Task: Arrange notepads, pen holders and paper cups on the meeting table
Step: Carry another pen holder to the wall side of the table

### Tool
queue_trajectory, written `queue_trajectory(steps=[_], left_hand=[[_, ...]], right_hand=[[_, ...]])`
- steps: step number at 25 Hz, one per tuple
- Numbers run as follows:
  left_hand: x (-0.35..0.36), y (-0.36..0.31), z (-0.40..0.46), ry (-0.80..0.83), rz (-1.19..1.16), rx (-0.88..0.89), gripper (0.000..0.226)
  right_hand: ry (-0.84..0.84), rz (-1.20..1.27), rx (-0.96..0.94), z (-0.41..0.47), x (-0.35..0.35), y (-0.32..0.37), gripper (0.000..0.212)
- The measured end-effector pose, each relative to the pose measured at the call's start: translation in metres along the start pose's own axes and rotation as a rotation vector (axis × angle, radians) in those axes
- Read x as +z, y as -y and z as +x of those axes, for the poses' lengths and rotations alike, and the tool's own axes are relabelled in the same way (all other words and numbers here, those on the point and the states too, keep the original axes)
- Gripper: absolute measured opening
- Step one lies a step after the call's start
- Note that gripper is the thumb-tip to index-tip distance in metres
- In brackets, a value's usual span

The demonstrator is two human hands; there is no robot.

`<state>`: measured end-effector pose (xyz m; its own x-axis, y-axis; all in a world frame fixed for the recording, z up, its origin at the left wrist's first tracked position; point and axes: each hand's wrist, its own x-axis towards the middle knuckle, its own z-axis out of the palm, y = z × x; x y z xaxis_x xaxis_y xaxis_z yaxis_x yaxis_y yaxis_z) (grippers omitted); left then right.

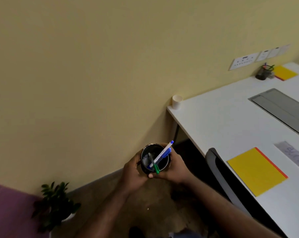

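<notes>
From the head view, I hold a round black pen holder (154, 159) in both hands, off the worktop and above the brown floor (155, 212). My left hand (134, 170) wraps its side at nine o'clock, and my right hand (174, 166) curls round it from three o'clock, thumb under the rim at six. Inside stand a white pen with a blue cap (162, 154), leaning toward one o'clock, and a green pen (156, 168) tipping toward six.

At two o'clock from my hands lies the white rectangular worktop (222, 121). A small white paper cup (177, 101) stands at its near-left corner by the yellow wall (93, 74). At the far end, toward one o'clock, a second dark pen holder (263, 73) sits just beside a yellow notepad (284, 72). At three o'clock another yellow notepad with an orange edge (256, 170) lies flat near the worktop edge, next to a grey chair back (219, 170). A grey cable hatch (281, 109) is set in the worktop. A green potted plant (55, 203) stands at eight o'clock.
</notes>
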<state>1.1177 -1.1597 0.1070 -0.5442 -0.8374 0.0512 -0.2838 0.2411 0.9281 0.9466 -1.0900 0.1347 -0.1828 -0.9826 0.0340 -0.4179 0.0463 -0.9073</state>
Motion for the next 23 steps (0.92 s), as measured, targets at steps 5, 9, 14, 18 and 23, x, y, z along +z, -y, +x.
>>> queue_trajectory(steps=[5,9,14,18,23], left_hand=[[-0.010,0.003,0.088,0.187,0.038,0.058,0.077],[0.001,-0.004,0.165,0.252,0.043,0.120,0.076],[0.037,-0.013,0.252,0.319,0.060,0.139,0.081],[0.072,-0.024,0.304,0.419,0.055,0.137,0.078],[0.117,-0.032,0.355,0.626,0.068,0.163,0.079]], right_hand=[[-0.181,-0.003,0.063,0.053,-0.017,-0.002,0.086],[-0.247,0.013,0.104,0.106,-0.047,-0.020,0.087],[-0.328,0.037,0.144,0.163,-0.101,-0.049,0.087],[-0.412,0.049,0.169,0.186,-0.139,-0.075,0.085],[-0.552,0.069,0.250,0.192,-0.172,-0.103,0.087]])
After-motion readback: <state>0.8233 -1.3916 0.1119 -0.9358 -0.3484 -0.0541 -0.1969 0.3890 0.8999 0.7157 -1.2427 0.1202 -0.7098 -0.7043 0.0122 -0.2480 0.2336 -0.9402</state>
